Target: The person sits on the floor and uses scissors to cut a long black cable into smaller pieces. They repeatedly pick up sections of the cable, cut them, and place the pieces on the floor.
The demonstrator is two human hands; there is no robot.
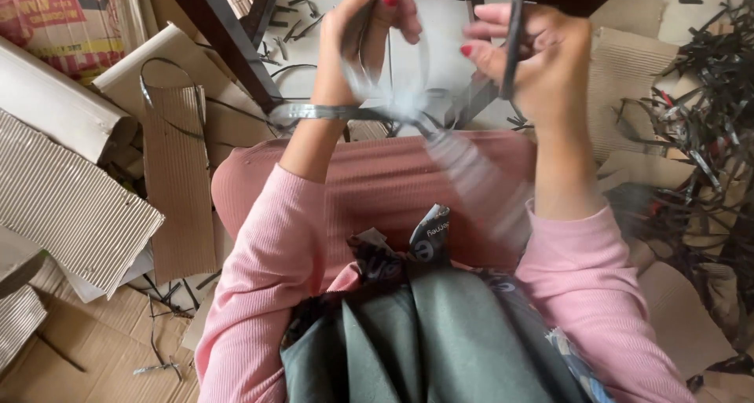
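Item 1 – left hand (357, 45): raised at top centre of view, red-varnished nails. Fingers curled narrow round a thin dark strap (345, 112); the band wraps the wrist area and runs roughly level, L to R, across to the other hand. Motion blur over the middle of the run, so exact path there can't be told.

Item 2 – right hand (534, 61): same height, near the left, a gap between them. Fingers closed on a dark strip end (512, 42) standing nearly upright, long axis top-to-bottom. Can't tell if this is the same piece as the wrist band or a 2nd one; blur hides the join.

Key relation: strap lies between the two hands, long axis across the body, both hands on it; neither clearly nearer. Upright end sits only in the right hand's grip.

Item 3 – lap: pink ribbed trousers (377, 183), pink sleeves, grey-green cloth (424, 332) bunched at the waist w/ printed fabric beside it.

Item 4 – surrounds: corrugated cardboard sheets (71, 206) on floor at L, some flat, some curled; flat brown card under them. Heap of cut dark strap offcuts (707, 120) at R, well apart from hands. Dark frame leg (228, 42) slanting at top L, short strap scraps on pale floor behind it. No counter in view; work held in mid-air over the knees.
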